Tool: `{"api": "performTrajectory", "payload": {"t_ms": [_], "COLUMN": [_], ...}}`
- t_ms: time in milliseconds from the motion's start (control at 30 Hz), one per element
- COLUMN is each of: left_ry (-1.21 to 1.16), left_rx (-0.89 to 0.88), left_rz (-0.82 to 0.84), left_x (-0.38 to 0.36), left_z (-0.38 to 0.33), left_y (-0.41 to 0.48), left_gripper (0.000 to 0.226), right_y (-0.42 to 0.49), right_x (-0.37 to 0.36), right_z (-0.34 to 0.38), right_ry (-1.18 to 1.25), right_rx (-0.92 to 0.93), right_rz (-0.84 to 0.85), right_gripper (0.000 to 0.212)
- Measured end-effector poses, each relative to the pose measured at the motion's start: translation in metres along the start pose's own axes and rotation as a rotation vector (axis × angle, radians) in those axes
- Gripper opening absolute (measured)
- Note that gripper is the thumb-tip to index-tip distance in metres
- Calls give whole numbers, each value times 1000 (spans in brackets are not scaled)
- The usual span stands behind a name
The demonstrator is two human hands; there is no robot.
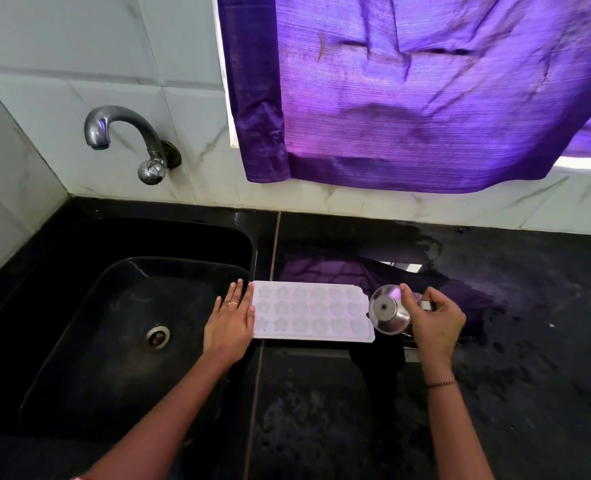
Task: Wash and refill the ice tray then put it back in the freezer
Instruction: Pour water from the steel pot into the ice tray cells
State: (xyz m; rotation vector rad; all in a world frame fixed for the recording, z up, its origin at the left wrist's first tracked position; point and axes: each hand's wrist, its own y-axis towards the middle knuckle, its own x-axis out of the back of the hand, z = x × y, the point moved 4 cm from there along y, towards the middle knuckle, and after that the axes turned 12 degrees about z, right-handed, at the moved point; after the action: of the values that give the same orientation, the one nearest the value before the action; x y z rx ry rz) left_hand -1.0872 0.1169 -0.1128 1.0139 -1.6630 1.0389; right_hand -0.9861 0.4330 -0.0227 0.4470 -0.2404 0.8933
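A white ice tray (311,311) with star-shaped cells lies flat on the black counter, just right of the sink. My left hand (231,323) rests flat against the tray's left end, fingers together and pointing away from me. My right hand (432,320) grips a small steel cup (387,311) at the tray's right end. The cup is tipped on its side, its base facing me and its mouth turned toward the tray. I cannot tell whether water is running out of it.
A black sink (79,341) with a metal drain (156,337) lies to the left. A steel tap (127,140) juts from the tiled wall above it. A purple curtain (408,98) hangs over the counter (494,271), which looks wet.
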Motion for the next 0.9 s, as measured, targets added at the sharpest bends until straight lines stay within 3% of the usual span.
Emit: {"api": "performTrajectory", "payload": {"t_ms": [67, 200, 300, 433, 567, 733, 833, 900], "left_ry": [2, -130, -289, -603, -1182, -1593, -1698, -1706], "left_rx": [-1, -36, -54, -76, -30, 62, 81, 95], "left_rz": [-2, -80, -133, -136, 41, 86, 86, 15], "left_x": [3, 14, 25, 42, 50, 51, 47, 47], "left_z": [-2, -17, -38, -70, -95, -109, -104, -100], "left_y": [1, -2, -1, 0, 4, 13, 22, 27], "left_gripper": [54, 73, 72, 55, 54, 47, 67, 55], "right_y": [2, 4, 4, 1, -4, -7, -2, 6], "right_x": [1, -6, -22, -53, -85, -117, -131, -139], "right_z": [-3, 2, 11, 21, 28, 39, 40, 40], "right_ry": [98, 245, 371, 547, 737, 846, 836, 789], "right_rx": [-70, -112, -161, -250, -338, -379, -381, -384], "right_rz": [-35, -46, -61, -95, -66, 23, 65, 91], "right_gripper": [56, 51, 50, 52, 52, 44, 40, 36]}}
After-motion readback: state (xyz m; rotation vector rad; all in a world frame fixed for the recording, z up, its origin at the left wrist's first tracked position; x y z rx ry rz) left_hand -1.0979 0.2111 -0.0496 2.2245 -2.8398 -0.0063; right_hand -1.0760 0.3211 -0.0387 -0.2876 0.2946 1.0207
